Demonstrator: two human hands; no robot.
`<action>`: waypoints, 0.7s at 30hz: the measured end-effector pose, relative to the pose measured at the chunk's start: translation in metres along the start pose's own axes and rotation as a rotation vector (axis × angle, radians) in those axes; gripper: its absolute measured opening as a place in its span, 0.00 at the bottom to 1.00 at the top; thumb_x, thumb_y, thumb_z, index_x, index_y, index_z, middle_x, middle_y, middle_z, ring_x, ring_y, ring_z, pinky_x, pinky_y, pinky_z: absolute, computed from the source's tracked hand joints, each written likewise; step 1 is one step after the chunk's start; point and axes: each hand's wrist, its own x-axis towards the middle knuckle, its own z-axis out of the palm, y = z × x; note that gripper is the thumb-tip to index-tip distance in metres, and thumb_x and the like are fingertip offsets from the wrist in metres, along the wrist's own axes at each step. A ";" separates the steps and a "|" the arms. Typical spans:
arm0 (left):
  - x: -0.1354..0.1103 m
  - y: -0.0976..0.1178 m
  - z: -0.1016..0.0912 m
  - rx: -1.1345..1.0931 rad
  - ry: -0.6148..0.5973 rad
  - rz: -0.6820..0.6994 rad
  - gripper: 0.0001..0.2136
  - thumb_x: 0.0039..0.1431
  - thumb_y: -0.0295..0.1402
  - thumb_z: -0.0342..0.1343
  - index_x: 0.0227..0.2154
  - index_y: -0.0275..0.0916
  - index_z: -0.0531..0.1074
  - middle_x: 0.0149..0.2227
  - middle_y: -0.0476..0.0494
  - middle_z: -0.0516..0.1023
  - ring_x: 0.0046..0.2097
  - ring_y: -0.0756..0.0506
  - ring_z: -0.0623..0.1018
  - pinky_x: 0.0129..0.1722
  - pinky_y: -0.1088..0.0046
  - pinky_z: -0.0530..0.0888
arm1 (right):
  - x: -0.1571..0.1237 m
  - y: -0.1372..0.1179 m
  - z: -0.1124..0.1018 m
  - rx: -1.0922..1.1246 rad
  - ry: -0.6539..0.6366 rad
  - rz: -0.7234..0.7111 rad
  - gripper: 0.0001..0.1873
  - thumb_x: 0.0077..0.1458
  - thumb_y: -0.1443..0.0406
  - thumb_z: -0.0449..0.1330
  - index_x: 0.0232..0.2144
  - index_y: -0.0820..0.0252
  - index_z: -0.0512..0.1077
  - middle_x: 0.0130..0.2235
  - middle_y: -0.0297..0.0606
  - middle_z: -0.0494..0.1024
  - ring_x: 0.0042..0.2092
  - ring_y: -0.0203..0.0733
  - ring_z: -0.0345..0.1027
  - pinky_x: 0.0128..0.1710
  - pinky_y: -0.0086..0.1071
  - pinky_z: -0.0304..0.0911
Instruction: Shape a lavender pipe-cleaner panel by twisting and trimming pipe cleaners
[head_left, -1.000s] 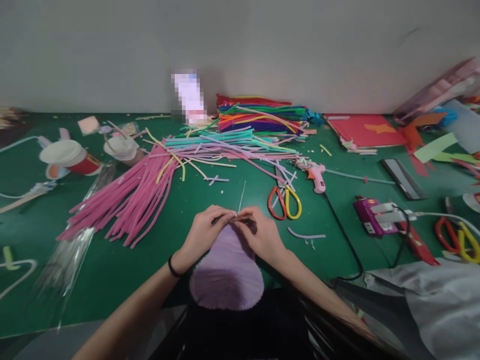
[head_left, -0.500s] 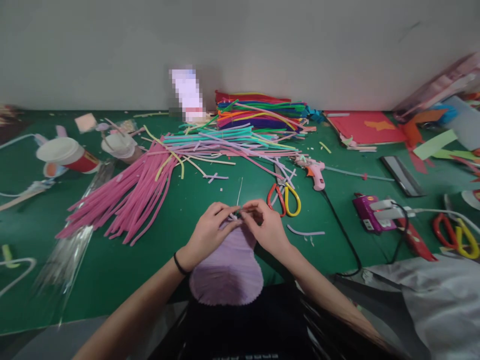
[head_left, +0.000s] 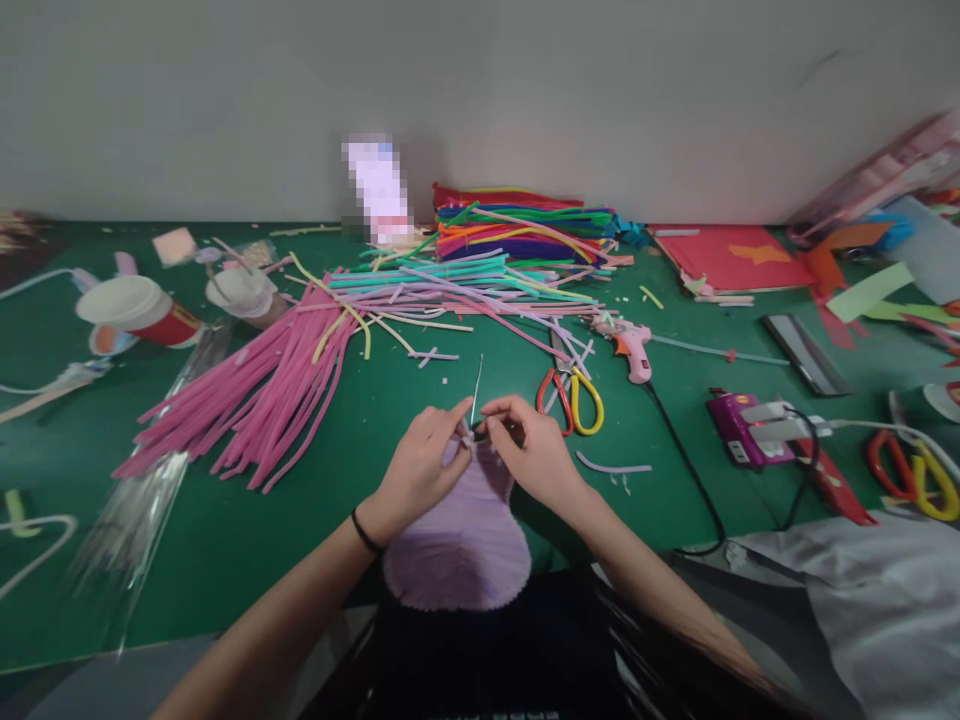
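Observation:
A lilac fan-shaped piece made of pipe cleaners (head_left: 465, 540) lies in front of me, wide end toward my body. My left hand (head_left: 420, 465) pinches its narrow top from the left, fingers closed. From the right, my right hand (head_left: 534, 455) pinches the same spot. A thin wire (head_left: 475, 385) sticks up from between my fingertips. Both hands rest over the green table (head_left: 225, 540).
A fan of pink pipe cleaners (head_left: 255, 395) lies to the left, a mixed coloured heap (head_left: 517, 240) behind. Red-and-yellow scissors (head_left: 568, 400) and a pink glue gun (head_left: 631, 350) sit right of my hands. Paper cups (head_left: 139, 312) stand far left; a purple device (head_left: 742, 430) and more scissors (head_left: 911, 470) right.
My hands and the top of the lilac piece have shifted slightly away from me and a little right; the fingers have kept working at the wire.

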 end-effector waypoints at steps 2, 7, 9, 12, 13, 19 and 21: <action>0.000 0.001 -0.001 -0.003 -0.001 0.000 0.25 0.60 0.26 0.53 0.60 0.39 0.58 0.36 0.44 0.74 0.39 0.44 0.71 0.43 0.65 0.71 | 0.004 0.002 0.003 -0.134 0.024 -0.057 0.08 0.58 0.65 0.57 0.41 0.58 0.71 0.33 0.35 0.77 0.33 0.37 0.71 0.32 0.30 0.65; -0.001 0.001 -0.004 -0.154 -0.009 -0.133 0.34 0.60 0.27 0.54 0.65 0.42 0.46 0.38 0.47 0.78 0.41 0.46 0.75 0.45 0.69 0.71 | 0.008 0.006 0.010 -0.302 -0.003 -0.194 0.03 0.58 0.66 0.59 0.34 0.59 0.72 0.33 0.37 0.77 0.36 0.40 0.70 0.37 0.32 0.63; -0.001 -0.002 -0.005 -0.219 0.002 -0.212 0.31 0.60 0.29 0.55 0.64 0.42 0.50 0.37 0.48 0.79 0.41 0.47 0.77 0.45 0.70 0.71 | 0.005 0.008 0.011 -0.319 -0.001 -0.215 0.04 0.60 0.67 0.57 0.34 0.59 0.71 0.33 0.38 0.76 0.36 0.40 0.69 0.36 0.32 0.63; 0.001 -0.007 -0.007 -0.226 -0.004 -0.271 0.13 0.60 0.32 0.55 0.48 0.42 0.71 0.37 0.48 0.81 0.40 0.47 0.79 0.42 0.71 0.72 | -0.005 0.013 0.009 -0.335 -0.017 -0.249 0.05 0.61 0.68 0.54 0.37 0.59 0.70 0.35 0.39 0.75 0.37 0.41 0.68 0.37 0.33 0.64; 0.001 -0.008 -0.008 -0.219 -0.005 -0.275 0.08 0.60 0.33 0.55 0.41 0.42 0.74 0.37 0.48 0.81 0.39 0.47 0.79 0.41 0.72 0.72 | -0.008 0.015 0.009 -0.339 -0.021 -0.255 0.05 0.62 0.68 0.53 0.37 0.59 0.69 0.36 0.40 0.75 0.38 0.42 0.69 0.39 0.33 0.64; -0.003 -0.005 -0.009 -0.181 0.037 -0.248 0.06 0.62 0.31 0.53 0.36 0.42 0.76 0.37 0.50 0.81 0.39 0.49 0.79 0.40 0.75 0.72 | -0.016 0.022 0.008 -0.366 -0.027 -0.257 0.07 0.63 0.69 0.51 0.37 0.58 0.69 0.38 0.41 0.76 0.41 0.43 0.70 0.43 0.36 0.65; -0.006 -0.002 -0.008 -0.142 0.056 -0.213 0.06 0.63 0.30 0.52 0.37 0.41 0.75 0.37 0.49 0.81 0.39 0.49 0.79 0.41 0.75 0.72 | -0.015 0.023 0.010 -0.396 -0.037 -0.263 0.08 0.63 0.69 0.50 0.37 0.58 0.69 0.39 0.42 0.77 0.42 0.44 0.70 0.44 0.36 0.65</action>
